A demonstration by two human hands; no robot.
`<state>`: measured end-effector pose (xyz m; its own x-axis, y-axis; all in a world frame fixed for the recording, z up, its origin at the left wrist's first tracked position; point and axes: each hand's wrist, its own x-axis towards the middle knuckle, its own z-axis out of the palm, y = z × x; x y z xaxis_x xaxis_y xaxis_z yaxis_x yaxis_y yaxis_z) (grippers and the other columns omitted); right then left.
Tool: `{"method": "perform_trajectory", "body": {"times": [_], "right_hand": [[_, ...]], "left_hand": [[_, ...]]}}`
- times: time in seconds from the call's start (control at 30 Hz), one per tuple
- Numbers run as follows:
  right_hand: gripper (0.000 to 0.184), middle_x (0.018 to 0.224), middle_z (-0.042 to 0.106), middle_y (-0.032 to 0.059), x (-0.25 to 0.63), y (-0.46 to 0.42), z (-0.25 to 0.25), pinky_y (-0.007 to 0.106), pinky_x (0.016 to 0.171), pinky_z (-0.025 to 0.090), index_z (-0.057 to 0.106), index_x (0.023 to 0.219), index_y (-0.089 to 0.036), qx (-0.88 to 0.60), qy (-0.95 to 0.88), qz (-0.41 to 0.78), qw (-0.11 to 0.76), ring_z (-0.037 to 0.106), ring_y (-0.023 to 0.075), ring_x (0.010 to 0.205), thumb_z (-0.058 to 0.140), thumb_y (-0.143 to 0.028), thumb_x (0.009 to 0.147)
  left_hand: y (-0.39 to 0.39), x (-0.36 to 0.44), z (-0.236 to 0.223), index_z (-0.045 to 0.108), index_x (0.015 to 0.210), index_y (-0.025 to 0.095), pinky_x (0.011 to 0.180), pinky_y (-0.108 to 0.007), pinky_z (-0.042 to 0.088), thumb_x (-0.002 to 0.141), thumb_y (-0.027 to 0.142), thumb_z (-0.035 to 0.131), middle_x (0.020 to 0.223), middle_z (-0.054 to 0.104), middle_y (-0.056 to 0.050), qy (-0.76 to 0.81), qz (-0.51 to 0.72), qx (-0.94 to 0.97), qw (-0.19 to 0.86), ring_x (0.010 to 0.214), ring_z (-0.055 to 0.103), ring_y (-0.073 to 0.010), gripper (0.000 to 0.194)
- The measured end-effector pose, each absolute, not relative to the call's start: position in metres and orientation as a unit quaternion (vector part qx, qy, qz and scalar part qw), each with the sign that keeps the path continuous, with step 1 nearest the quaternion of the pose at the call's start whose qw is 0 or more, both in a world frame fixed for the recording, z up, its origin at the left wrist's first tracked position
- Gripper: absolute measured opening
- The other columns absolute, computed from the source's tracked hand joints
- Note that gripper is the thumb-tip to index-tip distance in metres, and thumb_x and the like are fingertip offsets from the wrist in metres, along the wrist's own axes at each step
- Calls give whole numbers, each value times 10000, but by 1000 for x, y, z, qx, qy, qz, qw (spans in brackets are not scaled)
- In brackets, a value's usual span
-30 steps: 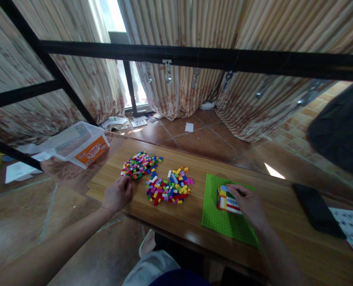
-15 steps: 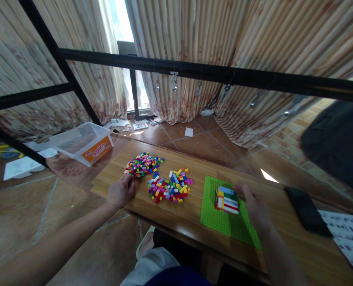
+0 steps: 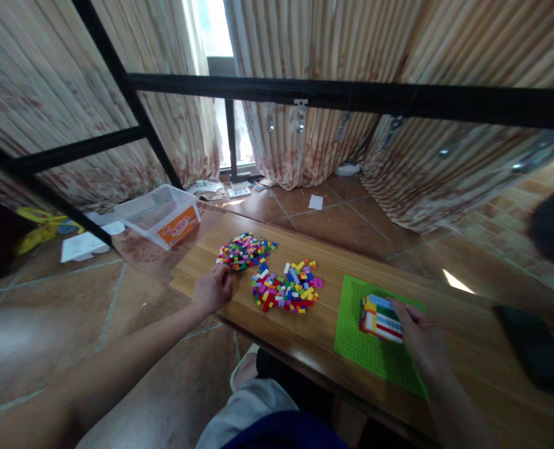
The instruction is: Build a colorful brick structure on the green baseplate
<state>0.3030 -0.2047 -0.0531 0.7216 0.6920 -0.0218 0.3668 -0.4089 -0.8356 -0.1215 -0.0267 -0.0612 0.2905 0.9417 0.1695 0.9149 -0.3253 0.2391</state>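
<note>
right hand (image 3: pixel 420 333) back at boxy plastic build (image 3: pixel 380 318)

This looks like a room in a home: long patterned curtains (image 3: pixel 347 50) hang across the top of the frame, above a tiled floor (image 3: pixel 165 368) and a wooden desk (image 3: pixel 324 337)

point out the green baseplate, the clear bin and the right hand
green baseplate (image 3: pixel 357 340): head view, bare studs near its lower left
clear bin (image 3: pixel 151 234): head view, its near side wall, left of the orange label
right hand (image 3: pixel 418 333): head view, middle of the back of the hand
</note>
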Motion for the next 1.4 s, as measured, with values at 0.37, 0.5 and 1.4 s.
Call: {"method": "perform_trajectory", "body": {"times": [0.37,0.5,1.4], "right_hand": [[402,1018,739,164,295,-203,-31,508,793,482,754,962,-246,-869,-355,57,339,670,363,928,554,-553,797],[375,992,743,98,233,-176,-15,438,851,495,728,968,-244,-767,-486,71,413,679,283,901,541,-540,833],[366,1048,708,112,131,-73,-22,284,869,420,716,1062,-184,-760,-636,121,62,634,204,1019,432,-79,857]], "left_hand": [[-29,-119,-61,587,923,202,711,-291,435,885,224,490,950,658,-72,581,155,794,86,836,614,-199,106],[-30,-119,-60,577,914,198,701,-292,425,896,231,483,937,656,-71,583,146,795,84,816,610,-195,101],[-27,-123,-62,592,946,202,684,-275,426,927,287,443,976,689,-60,586,144,795,59,855,652,-202,172]]}}
